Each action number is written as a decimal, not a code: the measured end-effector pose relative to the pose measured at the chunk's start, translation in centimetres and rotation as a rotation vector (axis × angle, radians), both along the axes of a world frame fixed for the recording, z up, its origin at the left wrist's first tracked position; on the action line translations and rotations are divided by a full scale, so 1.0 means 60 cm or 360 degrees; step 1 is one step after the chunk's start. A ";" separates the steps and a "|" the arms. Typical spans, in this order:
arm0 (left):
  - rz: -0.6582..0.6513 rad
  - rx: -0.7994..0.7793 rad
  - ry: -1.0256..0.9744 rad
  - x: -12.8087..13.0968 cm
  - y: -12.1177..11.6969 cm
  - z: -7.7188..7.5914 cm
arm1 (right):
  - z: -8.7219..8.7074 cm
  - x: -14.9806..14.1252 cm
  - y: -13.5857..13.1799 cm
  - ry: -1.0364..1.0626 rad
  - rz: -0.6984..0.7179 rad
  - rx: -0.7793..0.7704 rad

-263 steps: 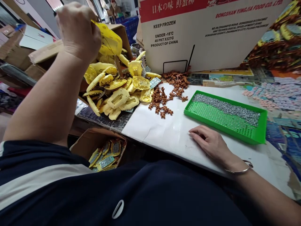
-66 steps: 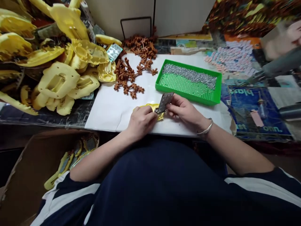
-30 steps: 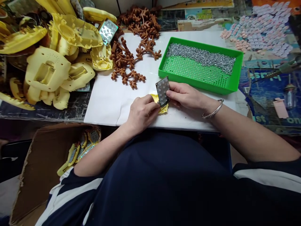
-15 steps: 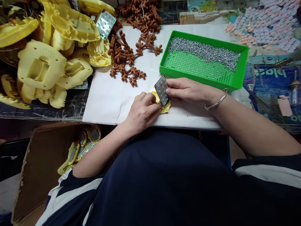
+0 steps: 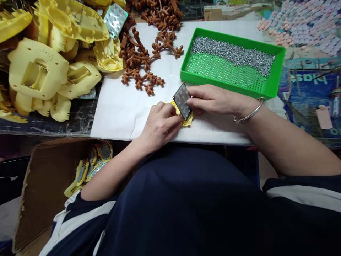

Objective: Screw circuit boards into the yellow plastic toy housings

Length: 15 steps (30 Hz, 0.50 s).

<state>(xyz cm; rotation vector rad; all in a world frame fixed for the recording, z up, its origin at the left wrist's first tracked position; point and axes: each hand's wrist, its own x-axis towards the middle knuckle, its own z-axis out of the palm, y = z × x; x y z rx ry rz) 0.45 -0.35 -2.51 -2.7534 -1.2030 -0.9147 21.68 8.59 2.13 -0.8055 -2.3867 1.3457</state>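
Bench work with two bare hands, which I observe remotely through the head camera. The right hand (image 5: pixel 206 99) pinches a grey dotted board (image 5: pixel 182 101) by its right edge, thumb on the near face; the board stands steeply tilted above a small yellow shell (image 5: pixel 187 123) lying on the white work surface (image 5: pixel 117 113). The left hand (image 5: pixel 161 122) is curled, its thumb and forefinger brought together at the board's lower edge; I cannot tell what, if anything, lies between those fingertips, nor whether board and shell touch. A silvery bracelet (image 5: pixel 252 114) encircles the right wrist.

Just beyond the right hand I note a green tray (image 5: pixel 213 69) with a perforated floor, small metal pieces (image 5: pixel 234 53) banked along its far side. To the tray's left, brown branching parts (image 5: pixel 165 39) are heaped loosely. Farther left, larger yellow housings (image 5: pixel 38 71) form a pile; a teal-edged board (image 5: pixel 115 20) rests at its right margin. Below the bench edge at left, a cardboard box (image 5: pixel 53 170) contains yellow parts fitted with boards (image 5: pixel 83 172). At far right, I see pale pink and white pieces (image 5: pixel 306 28) spread beyond a blue printed sheet (image 5: pixel 303 96)
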 end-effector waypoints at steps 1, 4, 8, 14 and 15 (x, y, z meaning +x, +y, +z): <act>-0.0012 -0.0002 -0.0021 0.000 0.001 0.000 | -0.001 0.002 0.001 -0.0018 0.0037 0.0050; -0.0032 -0.0023 -0.0067 -0.001 0.002 -0.002 | 0.001 0.005 0.003 -0.0104 0.0141 0.0127; -0.0032 0.0024 -0.0092 0.000 0.003 -0.003 | 0.005 0.008 0.009 -0.0199 0.0249 0.0013; -0.0013 0.0019 -0.0054 -0.001 0.003 -0.005 | 0.008 0.004 0.014 -0.0262 0.0261 0.0104; -0.0021 0.0019 -0.0069 -0.001 0.003 -0.006 | 0.009 0.003 0.013 -0.0277 0.0243 0.0145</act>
